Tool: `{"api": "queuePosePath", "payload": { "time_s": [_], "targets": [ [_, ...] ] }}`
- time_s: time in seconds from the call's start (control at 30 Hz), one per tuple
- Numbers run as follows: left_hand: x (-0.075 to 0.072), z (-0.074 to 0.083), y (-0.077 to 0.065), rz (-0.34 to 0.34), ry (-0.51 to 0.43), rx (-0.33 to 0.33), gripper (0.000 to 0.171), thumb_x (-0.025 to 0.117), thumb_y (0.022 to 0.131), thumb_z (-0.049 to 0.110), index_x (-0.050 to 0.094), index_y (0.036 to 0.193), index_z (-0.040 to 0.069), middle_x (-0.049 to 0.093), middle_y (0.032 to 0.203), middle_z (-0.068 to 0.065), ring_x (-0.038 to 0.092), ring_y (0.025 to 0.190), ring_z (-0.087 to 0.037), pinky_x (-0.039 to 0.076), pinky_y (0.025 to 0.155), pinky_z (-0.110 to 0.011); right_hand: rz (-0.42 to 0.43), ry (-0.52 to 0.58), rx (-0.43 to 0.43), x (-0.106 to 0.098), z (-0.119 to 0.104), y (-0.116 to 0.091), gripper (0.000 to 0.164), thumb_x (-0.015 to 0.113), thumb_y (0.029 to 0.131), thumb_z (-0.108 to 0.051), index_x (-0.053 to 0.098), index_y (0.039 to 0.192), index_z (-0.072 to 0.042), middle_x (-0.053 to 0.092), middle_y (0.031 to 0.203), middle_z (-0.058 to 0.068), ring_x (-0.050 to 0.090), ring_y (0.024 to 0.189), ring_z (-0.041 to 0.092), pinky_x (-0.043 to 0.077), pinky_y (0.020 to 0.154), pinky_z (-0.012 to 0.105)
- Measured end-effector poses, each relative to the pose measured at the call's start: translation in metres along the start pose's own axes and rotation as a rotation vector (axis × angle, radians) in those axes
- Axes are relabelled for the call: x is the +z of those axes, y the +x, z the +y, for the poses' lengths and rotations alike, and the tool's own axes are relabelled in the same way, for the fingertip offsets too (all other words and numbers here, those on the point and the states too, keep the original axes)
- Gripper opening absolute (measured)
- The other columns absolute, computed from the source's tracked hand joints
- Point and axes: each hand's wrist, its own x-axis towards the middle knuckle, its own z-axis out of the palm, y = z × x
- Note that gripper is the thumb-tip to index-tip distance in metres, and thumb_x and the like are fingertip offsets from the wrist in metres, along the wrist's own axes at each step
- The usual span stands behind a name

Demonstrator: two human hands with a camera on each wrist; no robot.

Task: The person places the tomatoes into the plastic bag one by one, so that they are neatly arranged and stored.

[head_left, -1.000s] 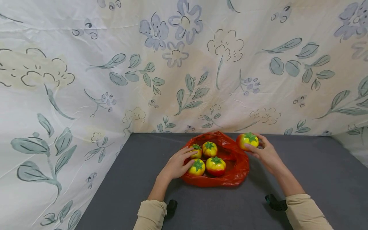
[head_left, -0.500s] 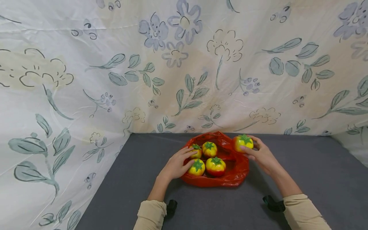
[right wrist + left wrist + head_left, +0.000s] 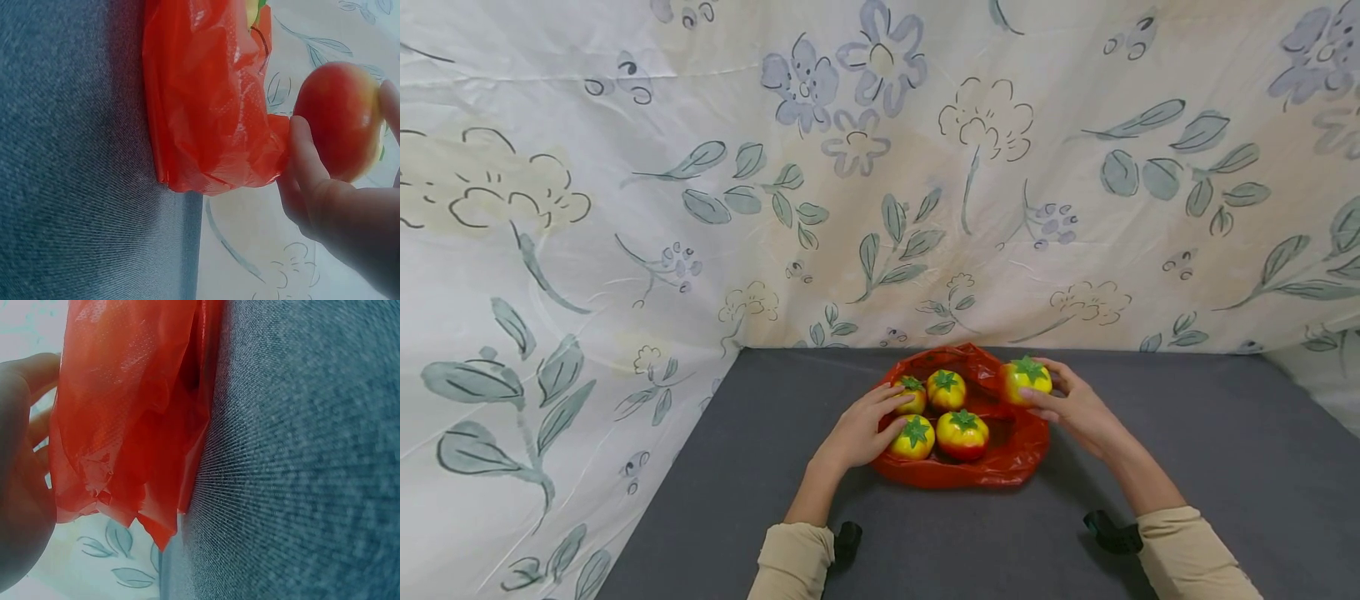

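Note:
An open red plastic bag point(image 3: 958, 473) lies on the dark cloth with several toy tomatoes inside, yellow and red with green leafy tops; one front tomato point(image 3: 963, 434) shows fully. My right hand point(image 3: 1078, 410) holds another toy tomato point(image 3: 1026, 380) between thumb and fingers, over the bag's right rim. In the right wrist view this tomato point(image 3: 337, 122) shows its smooth red underside, above the side of the bag point(image 3: 206, 100). My left hand point(image 3: 859, 429) lies over the bag's left rim, fingers relaxed and reaching over the left tomatoes. The left wrist view shows it against the bag point(image 3: 119, 406).
A dark grey cloth point(image 3: 970, 550) covers the table. Behind and to the left hangs a pale floral curtain point(image 3: 850, 217). A black wrist device point(image 3: 1112, 533) sits by the right sleeve, another black wrist device point(image 3: 848, 542) by the left.
My right hand has moved left and slightly down with the toy tomato, from beside the bag to over its right rim. The left hand has stayed in place.

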Motion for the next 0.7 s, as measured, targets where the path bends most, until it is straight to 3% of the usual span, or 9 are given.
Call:
{"api": "queuePosePath", "payload": {
  "time_s": [0.27,0.7],
  "targets": [
    [0.0005,-0.0005,-0.0002,0.008,-0.005,0.007,0.042,0.059,0.096,0.025,0.055,0.136,0.013,0.046,0.142,-0.009,0.033,0.136,-0.028,0.029,0.106,-0.052,-0.024,-0.027,0.012,-0.0007,0.0032,0.0015,0.081,0.066,0.092,-0.024,0.014,0.151,-0.005,0.026,0.136,0.027,0.046,0.109,0.032,0.051,0.086,0.030],
    [0.0010,0.0001,0.0000,0.010,-0.001,0.008,0.042,0.059,0.096,0.024,0.055,0.136,0.013,0.046,0.142,-0.010,0.033,0.136,-0.028,0.029,0.106,-0.052,-0.034,-0.087,0.024,0.0026,0.0053,0.0031,0.081,0.068,0.090,-0.027,0.017,0.149,-0.004,0.028,0.136,0.028,0.044,0.113,0.035,0.050,0.087,0.036]
  ]
}}
